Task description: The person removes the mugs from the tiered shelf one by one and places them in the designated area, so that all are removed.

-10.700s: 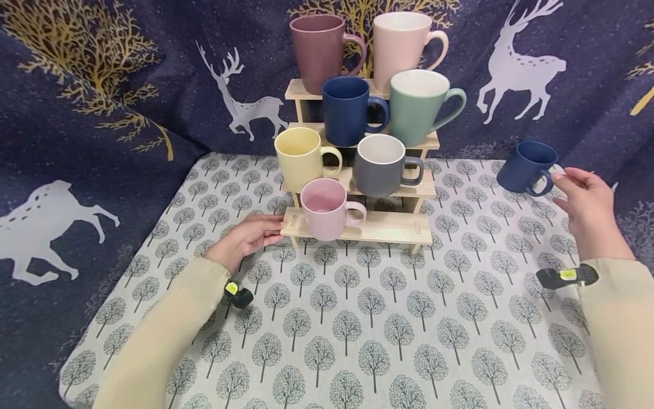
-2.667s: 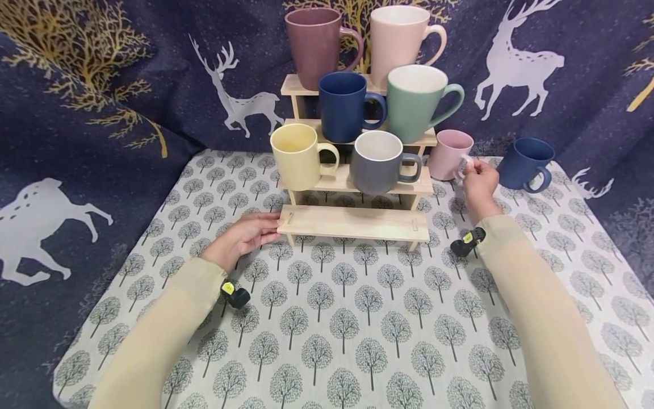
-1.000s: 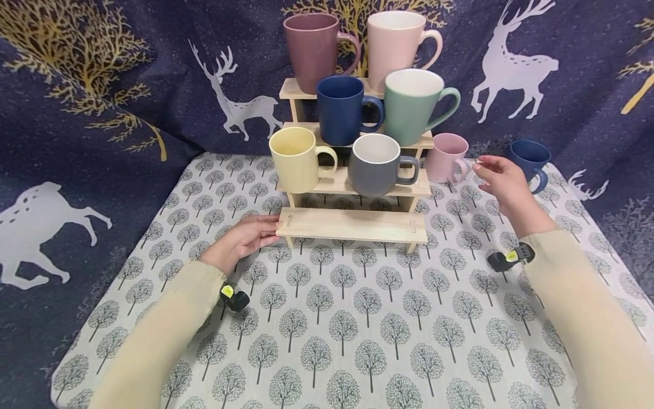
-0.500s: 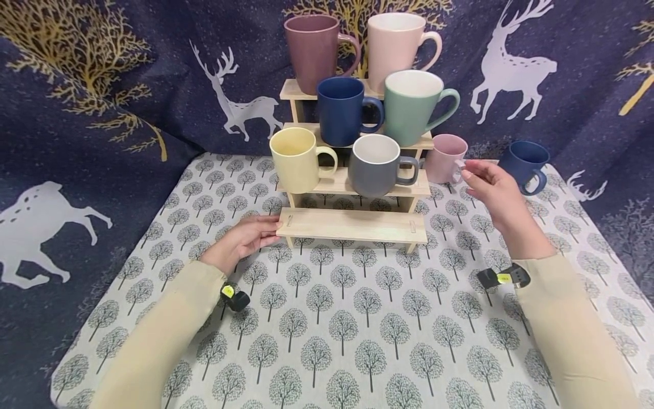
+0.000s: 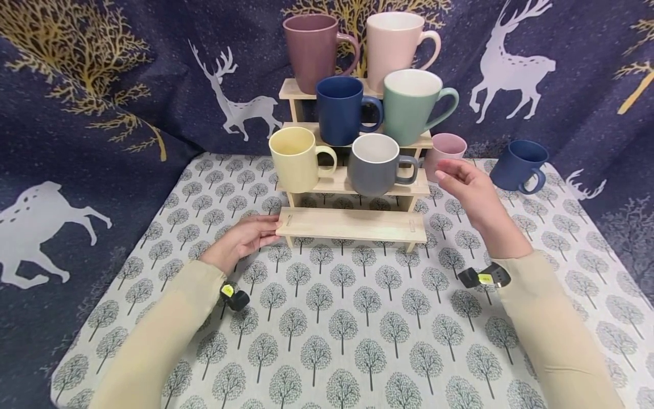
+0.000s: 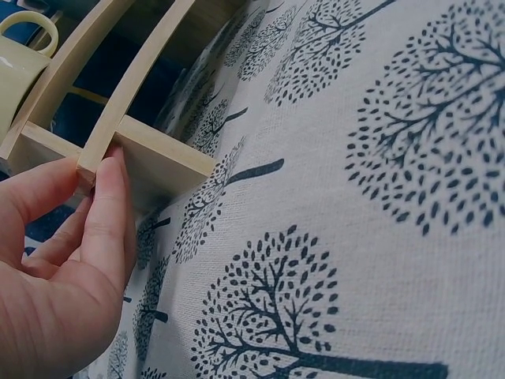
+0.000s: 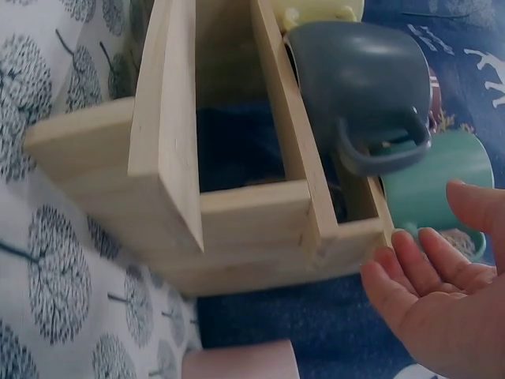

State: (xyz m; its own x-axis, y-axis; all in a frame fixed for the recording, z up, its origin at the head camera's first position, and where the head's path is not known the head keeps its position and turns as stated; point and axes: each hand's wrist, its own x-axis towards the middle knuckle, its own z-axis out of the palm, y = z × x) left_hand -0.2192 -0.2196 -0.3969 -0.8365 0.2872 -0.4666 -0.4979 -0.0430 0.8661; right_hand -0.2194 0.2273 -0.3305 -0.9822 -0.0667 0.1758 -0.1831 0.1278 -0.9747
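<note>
At the left end of the bottom board of a stepped wooden stand (image 5: 352,224), my left hand (image 5: 242,238) pinches the board between thumb and fingers; the left wrist view shows this grip close up. My right hand (image 5: 472,190) holds nothing, its fingers loosely bent in front of the small pink mug (image 5: 447,146) and hiding that mug's handle. The grey mug (image 5: 375,167) and a yellow mug (image 5: 293,162) stand on the second step. In the right wrist view, the right fingers (image 7: 390,292) are beside the stand's side, near the green mug (image 7: 438,178).
Higher steps carry a navy mug (image 5: 339,111), a plum mug (image 5: 311,54) and a pale pink mug (image 5: 392,48). Another navy mug (image 5: 518,165) stands on the tree-print cloth (image 5: 332,318) at right. A dark deer-print curtain (image 5: 153,74) hangs behind.
Earlier, the right hand held the navy mug at right, then set the pink mug from the bottom step onto the cloth. It let go and has since moved left. The left hand stayed put.
</note>
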